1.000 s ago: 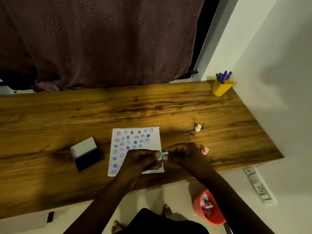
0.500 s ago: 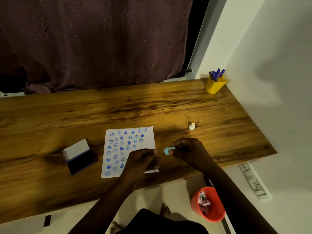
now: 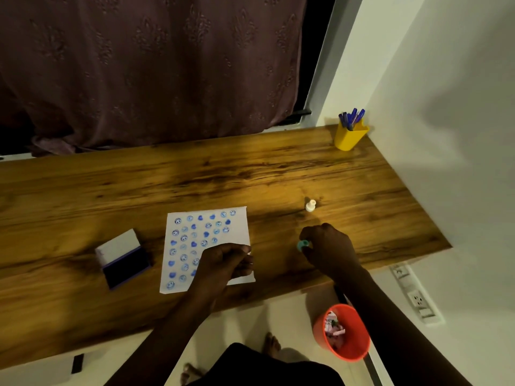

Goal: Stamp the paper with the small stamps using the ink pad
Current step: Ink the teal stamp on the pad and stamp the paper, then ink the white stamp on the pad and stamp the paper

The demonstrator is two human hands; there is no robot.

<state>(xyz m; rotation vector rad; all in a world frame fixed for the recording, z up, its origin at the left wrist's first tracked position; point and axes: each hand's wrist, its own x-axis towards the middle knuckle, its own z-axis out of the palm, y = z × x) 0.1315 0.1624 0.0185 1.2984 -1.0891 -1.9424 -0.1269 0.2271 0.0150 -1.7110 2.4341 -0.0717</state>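
Left hand [image 3: 223, 264] curled, fingers bent under — right hand [image 3: 328, 246] fingers pinched together.

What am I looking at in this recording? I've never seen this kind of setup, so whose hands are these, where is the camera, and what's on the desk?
There is no machine here. A person wears a wide-angle camera on the head, so the single view looks forward and down at their own two bare hands.

The wooden desk carries a sheet of paper already covered with blue smiley and heart prints. To its left lies an open ink pad. A small white stamp stands upright further back, and a yellow cup of blue pens sits in the far corner. An orange bin is on the floor below.

The right hand pinches a small teal stamp beside the paper. The left hand rests curled on the paper's lower right part; whether it holds anything cannot be seen.
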